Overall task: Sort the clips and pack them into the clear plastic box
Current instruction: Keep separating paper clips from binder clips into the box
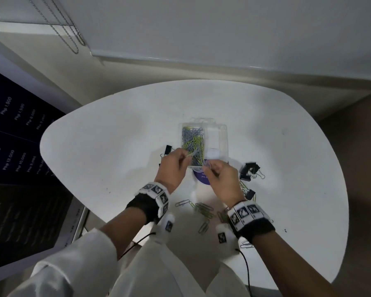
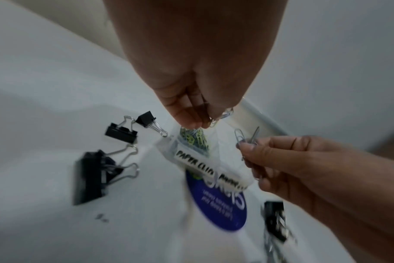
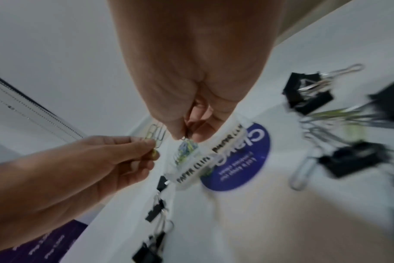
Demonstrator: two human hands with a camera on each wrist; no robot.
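The clear plastic box (image 1: 223, 129) stands open mid-table. Its left compartment is full of blue and green paper clips (image 1: 193, 140); its right compartment looks bare. My left hand (image 1: 189, 157) hovers over the box's near left corner and pinches a few paper clips (image 3: 155, 137). My right hand (image 1: 208, 168) is beside it at the box's near edge and pinches silver paper clips (image 2: 247, 137). Several loose paper clips (image 1: 204, 211) lie on the table between my wrists. The box's front label (image 2: 196, 163) reads PAPER CLIPS.
Black binder clips lie left of the box (image 1: 168, 150) and in a cluster to its right (image 1: 250, 170), with one more near my right wrist (image 1: 250, 194). A round purple sticker (image 1: 201, 179) sits under the box's near end. The white table's edge (image 1: 51, 151) curves close on the left.
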